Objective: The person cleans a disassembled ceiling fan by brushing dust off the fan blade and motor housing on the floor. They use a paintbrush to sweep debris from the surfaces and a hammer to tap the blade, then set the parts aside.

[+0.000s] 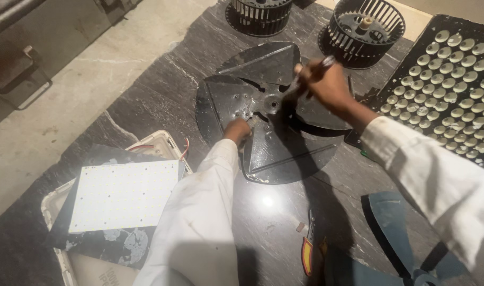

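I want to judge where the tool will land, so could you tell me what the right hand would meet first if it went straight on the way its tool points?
Probably the hub of the black fan blade; the right hand aims its tool down-left there.

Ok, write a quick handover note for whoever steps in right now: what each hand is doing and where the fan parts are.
Left hand: pressed on the black fan blade near its hub, steadying it.
Right hand: gripping a tool, its tip angled down at the hub.
The blade lies flat on the dark stone table.
Two blower wheels stand at the far edge; a lens panel lies to the right, a white LED board to the left.
Done: blade laid flat, tool at the hub.
Left: whether any fastener is loose or out cannot be told.
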A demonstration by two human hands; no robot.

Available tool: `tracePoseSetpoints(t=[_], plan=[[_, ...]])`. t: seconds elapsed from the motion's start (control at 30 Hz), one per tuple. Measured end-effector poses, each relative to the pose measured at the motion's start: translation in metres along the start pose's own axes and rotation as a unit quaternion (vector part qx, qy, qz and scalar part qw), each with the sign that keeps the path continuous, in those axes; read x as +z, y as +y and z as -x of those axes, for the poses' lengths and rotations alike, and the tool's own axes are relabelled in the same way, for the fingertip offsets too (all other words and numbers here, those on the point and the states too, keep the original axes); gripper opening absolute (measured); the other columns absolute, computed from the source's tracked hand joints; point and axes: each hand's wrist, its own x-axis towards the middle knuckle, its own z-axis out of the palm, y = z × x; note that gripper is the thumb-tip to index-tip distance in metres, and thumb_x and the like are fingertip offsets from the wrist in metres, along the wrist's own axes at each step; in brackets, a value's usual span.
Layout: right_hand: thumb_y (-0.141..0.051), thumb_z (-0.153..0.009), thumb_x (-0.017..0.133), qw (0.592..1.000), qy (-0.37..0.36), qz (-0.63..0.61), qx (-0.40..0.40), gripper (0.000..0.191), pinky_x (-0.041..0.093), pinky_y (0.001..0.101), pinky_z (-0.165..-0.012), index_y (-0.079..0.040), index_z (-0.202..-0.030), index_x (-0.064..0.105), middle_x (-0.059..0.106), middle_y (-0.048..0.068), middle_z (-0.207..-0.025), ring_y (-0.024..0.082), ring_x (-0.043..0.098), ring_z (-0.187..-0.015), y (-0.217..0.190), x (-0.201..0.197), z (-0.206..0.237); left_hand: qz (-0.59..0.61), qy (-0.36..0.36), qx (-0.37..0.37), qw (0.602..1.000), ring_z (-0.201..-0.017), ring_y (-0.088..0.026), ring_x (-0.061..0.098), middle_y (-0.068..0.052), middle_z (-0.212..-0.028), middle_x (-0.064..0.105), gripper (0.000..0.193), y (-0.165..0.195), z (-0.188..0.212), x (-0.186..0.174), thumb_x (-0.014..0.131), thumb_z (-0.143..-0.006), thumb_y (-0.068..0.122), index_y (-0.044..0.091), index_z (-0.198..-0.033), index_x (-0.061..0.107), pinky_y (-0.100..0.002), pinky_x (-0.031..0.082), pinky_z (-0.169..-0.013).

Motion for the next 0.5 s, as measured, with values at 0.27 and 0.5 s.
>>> tracePoseSetpoints(t=[0.27, 0.5], plan=[[-0.032, -0.102, 0.062, 1.0, 0.0, 0.005, -0.016, 0.035, 0.057, 0.0352, -0.065, -0.004, -0.082, 0.065, 0.069, 0.013, -0.08, 0.02, 0.066, -0.068, 0.007, -0.01, -0.012, -0.129, 0.038, 0.024, 0.991, -0.104, -0.035, 0.078, -0.022, -0.121, 0.075, 0.031, 0.0, -0.016, 0.005, 0.06, -0.095, 0.012, -0.002, -0.119, 0.074, -0.041, 0.061, -0.087], [-0.03, -0.099, 0.064, 0.996, -0.084, 0.002, -0.013, 0.028, 0.056, 0.0378, -0.068, -0.008, -0.083, 0.069, 0.072, 0.011, -0.082, 0.021, 0.067, -0.069, 0.016, -0.028, -0.023, -0.15, 0.094, 0.049, 0.983, -0.126, -0.038, 0.062, -0.021, -0.137, 0.063, 0.035, -0.001, -0.011, 0.009, 0.058, -0.097, 0.019, 0.004, -0.127, 0.069, -0.044, 0.052, -0.104]])
